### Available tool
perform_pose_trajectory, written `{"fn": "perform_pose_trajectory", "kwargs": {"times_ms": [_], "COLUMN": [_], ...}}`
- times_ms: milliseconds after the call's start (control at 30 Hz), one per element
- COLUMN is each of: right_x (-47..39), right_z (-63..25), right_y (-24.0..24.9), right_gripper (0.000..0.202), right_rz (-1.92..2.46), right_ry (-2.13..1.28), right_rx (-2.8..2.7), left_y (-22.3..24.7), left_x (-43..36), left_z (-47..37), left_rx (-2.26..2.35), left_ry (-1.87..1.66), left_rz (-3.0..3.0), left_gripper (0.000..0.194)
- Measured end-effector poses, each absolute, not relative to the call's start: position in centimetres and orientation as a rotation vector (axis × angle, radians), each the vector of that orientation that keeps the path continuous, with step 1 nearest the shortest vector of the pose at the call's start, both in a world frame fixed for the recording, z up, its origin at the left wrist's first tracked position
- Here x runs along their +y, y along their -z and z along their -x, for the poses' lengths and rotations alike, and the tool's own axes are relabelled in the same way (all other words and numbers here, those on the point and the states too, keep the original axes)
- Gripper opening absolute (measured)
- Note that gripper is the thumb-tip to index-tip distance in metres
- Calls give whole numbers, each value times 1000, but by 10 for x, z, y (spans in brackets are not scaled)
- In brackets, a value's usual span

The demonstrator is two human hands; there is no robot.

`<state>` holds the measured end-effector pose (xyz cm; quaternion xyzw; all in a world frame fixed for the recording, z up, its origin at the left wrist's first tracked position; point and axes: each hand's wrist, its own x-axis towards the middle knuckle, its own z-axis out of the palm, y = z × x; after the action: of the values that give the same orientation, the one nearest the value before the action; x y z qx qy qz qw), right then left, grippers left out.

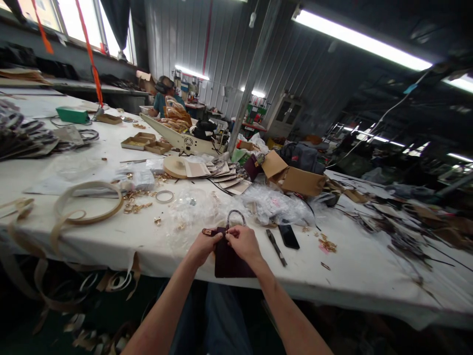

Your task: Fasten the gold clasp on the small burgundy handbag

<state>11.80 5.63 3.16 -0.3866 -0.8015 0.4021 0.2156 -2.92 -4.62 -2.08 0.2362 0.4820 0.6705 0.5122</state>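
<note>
A dark maroon leather bag panel point(233, 267) lies at the table's front edge, directly before me. A curved handle point(236, 213) rises from its far side. My left hand point(205, 245) grips the panel's left upper part, thumb on top. Beside that thumb a short maroon tab point(207, 231) with a gold metal fitting sticks out to the left. My right hand point(244, 241) is closed in a pinch near the handle's base, on something small and gold-coloured that I cannot make out. To the right lie a dark flat tool point(276, 248) and a black phone point(288, 236).
Gold hardware pieces point(327, 243) lie at right, more point(136, 202) at left. Tape rolls point(88, 203), clear plastic bags point(275, 204), stacked panels point(229, 176), an open cardboard box point(295, 178) and a cream sewing machine point(188, 143) stand around. Another person point(168, 98) sits beyond.
</note>
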Motion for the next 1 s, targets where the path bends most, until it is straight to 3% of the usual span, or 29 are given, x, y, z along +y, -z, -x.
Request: {"fn": "perform_pose_trajectory", "kwargs": {"times_ms": [500, 767, 1000], "right_x": [54, 30, 43], "right_z": [-111, -103, -106], "right_y": [-57, -50, -65], "right_gripper": [19, 18, 18], "right_rz": [1252, 1239, 1243], "right_ry": [-1121, -669, -934], "right_rx": [-2328, -2426, -2490], "left_y": [11, 8, -1], "left_x": [-49, -50, -54], "left_z": [7, -4, -9], "left_rx": [1392, 1484, 1555], "left_ry": [-1724, -1756, -1716], "left_rz": [-632, -654, -577], "left_gripper": [32, 40, 47]}}
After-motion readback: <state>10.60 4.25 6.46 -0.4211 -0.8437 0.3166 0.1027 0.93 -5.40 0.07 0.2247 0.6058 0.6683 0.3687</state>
